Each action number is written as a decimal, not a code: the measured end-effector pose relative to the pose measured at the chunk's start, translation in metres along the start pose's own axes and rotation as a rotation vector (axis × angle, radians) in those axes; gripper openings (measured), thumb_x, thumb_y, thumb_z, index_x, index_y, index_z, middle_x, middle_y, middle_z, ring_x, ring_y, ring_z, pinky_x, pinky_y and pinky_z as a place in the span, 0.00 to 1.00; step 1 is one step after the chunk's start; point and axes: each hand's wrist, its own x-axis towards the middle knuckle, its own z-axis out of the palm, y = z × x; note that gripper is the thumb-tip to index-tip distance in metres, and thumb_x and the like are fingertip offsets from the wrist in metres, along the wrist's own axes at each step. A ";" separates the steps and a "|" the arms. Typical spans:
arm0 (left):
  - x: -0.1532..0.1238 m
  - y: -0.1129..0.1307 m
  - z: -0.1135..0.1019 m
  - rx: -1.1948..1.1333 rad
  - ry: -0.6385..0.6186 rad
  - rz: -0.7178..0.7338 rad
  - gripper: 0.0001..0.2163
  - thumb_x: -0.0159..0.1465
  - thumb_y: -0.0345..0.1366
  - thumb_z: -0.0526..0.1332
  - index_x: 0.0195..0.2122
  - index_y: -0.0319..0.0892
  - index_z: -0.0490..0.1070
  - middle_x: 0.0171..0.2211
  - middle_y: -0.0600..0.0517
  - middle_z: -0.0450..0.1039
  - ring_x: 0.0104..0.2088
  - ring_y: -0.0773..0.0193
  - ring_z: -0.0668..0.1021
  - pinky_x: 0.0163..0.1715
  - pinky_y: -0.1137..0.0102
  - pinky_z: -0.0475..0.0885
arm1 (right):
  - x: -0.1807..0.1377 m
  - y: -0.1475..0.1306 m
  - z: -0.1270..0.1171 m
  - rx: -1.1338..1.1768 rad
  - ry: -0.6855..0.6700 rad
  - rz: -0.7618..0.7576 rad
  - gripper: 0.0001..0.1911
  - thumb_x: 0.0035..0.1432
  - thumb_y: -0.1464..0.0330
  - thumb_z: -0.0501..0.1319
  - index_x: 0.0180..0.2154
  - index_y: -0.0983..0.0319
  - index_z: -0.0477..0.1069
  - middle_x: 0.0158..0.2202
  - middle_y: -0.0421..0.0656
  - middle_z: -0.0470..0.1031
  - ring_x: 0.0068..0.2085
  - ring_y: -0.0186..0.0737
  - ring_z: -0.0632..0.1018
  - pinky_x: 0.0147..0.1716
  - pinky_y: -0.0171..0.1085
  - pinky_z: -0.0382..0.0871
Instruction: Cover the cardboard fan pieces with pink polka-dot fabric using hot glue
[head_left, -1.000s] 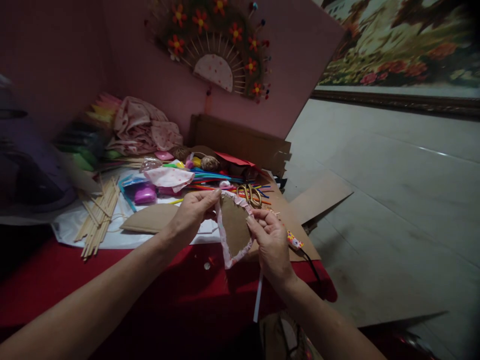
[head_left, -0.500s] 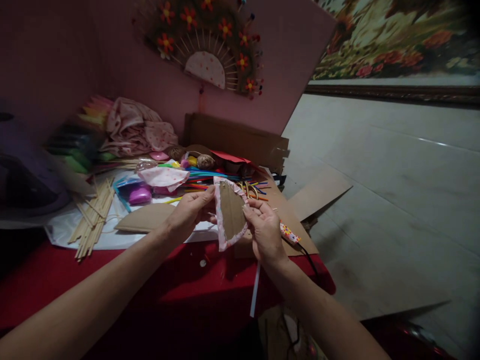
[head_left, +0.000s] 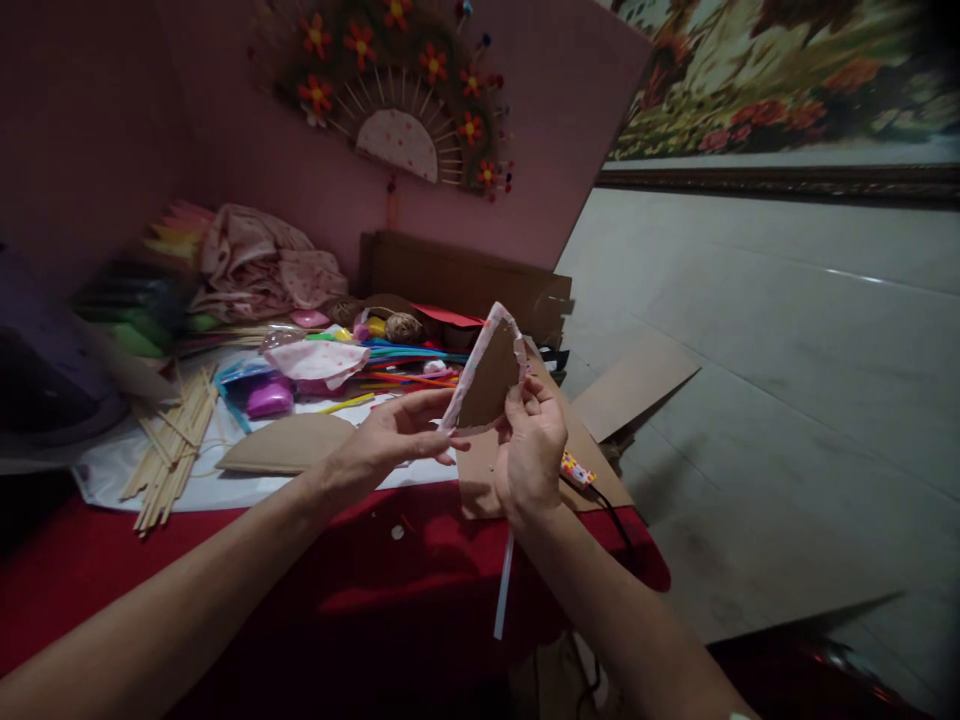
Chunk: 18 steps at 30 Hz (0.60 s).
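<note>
A half-round cardboard piece (head_left: pixel 486 388), its edge wrapped in pink dotted fabric, is held up over the table with its bare brown side towards me. My right hand (head_left: pixel 532 440) pinches its curved edge between thumb and fingers. At its lower corner, the thumb and fingers of my left hand (head_left: pixel 405 430) close on the fabric-covered rim. Below my right wrist a translucent white stick (head_left: pixel 504 590) hangs past the table edge; its upper end is hidden. A flower-patterned handle (head_left: pixel 577 470) with a black cord lies just right of my right hand.
Another half-round cardboard (head_left: pixel 289 443) lies beside wooden sticks (head_left: pixel 171 450) on the red-covered table (head_left: pixel 300 570). Behind are pipe cleaners (head_left: pixel 420 352), a dotted fabric piece (head_left: pixel 319 362), a purple packet (head_left: pixel 270 397) and bunched cloth (head_left: pixel 255 260). A decorated fan (head_left: pixel 397 140) hangs on the wall.
The cardboard piece has been raised and tilted, its straight side now slanting up to the right. My left hand has shifted from its upper edge to its lower corner. The view has shifted slightly.
</note>
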 end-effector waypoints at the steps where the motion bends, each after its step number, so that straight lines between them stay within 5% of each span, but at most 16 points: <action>1: 0.000 0.000 0.002 0.031 0.024 0.009 0.20 0.52 0.35 0.68 0.47 0.44 0.71 0.37 0.50 0.76 0.33 0.63 0.77 0.32 0.71 0.72 | -0.002 -0.001 0.001 0.009 0.010 0.003 0.15 0.48 0.69 0.63 0.39 0.60 0.62 0.38 0.41 0.73 0.37 0.34 0.75 0.37 0.35 0.68; 4: -0.001 0.001 0.006 0.125 0.131 0.029 0.09 0.56 0.37 0.65 0.35 0.38 0.75 0.25 0.52 0.74 0.25 0.68 0.74 0.25 0.74 0.69 | -0.010 -0.005 0.003 0.005 -0.027 -0.005 0.14 0.48 0.70 0.63 0.38 0.59 0.63 0.38 0.40 0.72 0.39 0.34 0.75 0.39 0.36 0.68; 10: 0.002 0.005 0.002 -0.043 0.406 0.108 0.11 0.55 0.40 0.65 0.24 0.37 0.70 0.21 0.54 0.70 0.19 0.72 0.69 0.17 0.76 0.64 | -0.025 -0.012 -0.004 0.022 -0.252 0.193 0.13 0.44 0.71 0.66 0.33 0.63 0.66 0.32 0.39 0.72 0.30 0.31 0.74 0.32 0.33 0.69; 15: 0.002 0.002 0.004 -0.070 0.321 0.074 0.12 0.51 0.40 0.69 0.22 0.38 0.68 0.20 0.54 0.70 0.19 0.70 0.70 0.19 0.74 0.66 | -0.034 -0.004 -0.004 -0.012 -0.212 0.240 0.12 0.44 0.70 0.67 0.31 0.63 0.66 0.30 0.38 0.71 0.28 0.30 0.73 0.30 0.33 0.69; 18: 0.003 0.003 0.003 -0.080 0.372 0.055 0.12 0.51 0.39 0.69 0.24 0.36 0.70 0.20 0.52 0.71 0.19 0.71 0.70 0.18 0.75 0.65 | -0.033 -0.001 -0.015 -0.248 -0.323 0.190 0.12 0.46 0.66 0.66 0.33 0.63 0.68 0.31 0.40 0.72 0.31 0.35 0.73 0.31 0.35 0.70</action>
